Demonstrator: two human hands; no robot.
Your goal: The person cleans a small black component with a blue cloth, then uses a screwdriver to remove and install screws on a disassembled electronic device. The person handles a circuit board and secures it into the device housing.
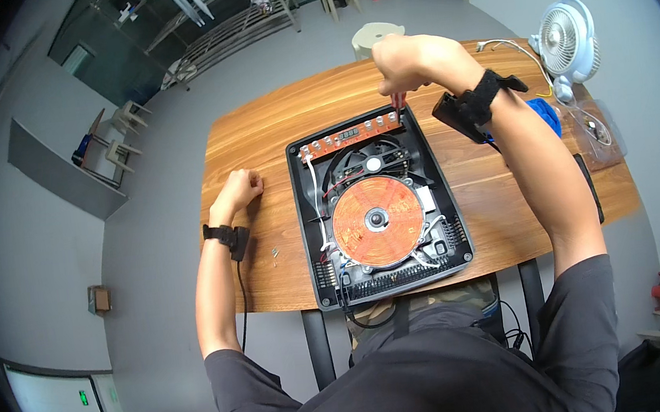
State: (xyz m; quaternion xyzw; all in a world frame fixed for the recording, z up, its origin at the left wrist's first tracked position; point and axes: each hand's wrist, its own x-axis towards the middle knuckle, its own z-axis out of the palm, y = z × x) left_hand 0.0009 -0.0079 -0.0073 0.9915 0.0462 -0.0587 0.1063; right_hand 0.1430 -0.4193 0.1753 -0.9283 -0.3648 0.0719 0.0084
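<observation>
An opened induction cooker (306, 232) lies on the wooden table in front of me, its black casing exposing a round copper coil (358, 239), a black fan (341, 160) and an orange control board (324, 148) along the far edge. Above the board's right end, my right hand (411, 61) is closed round a screwdriver (399, 101) with a reddish handle, pointing down at the board's corner. My left hand (240, 190) rests on the table left of the casing, fingers curled into a loose fist. Small screws (275, 253) lie nearer me on that side.
A pale blue fan (566, 36) stands at the table's far right, near a white cable (506, 43), a blue item (547, 115) and a clear plastic bag (597, 133). A power cord (370, 324) hangs over the near edge. Beyond the table is a stool (376, 36).
</observation>
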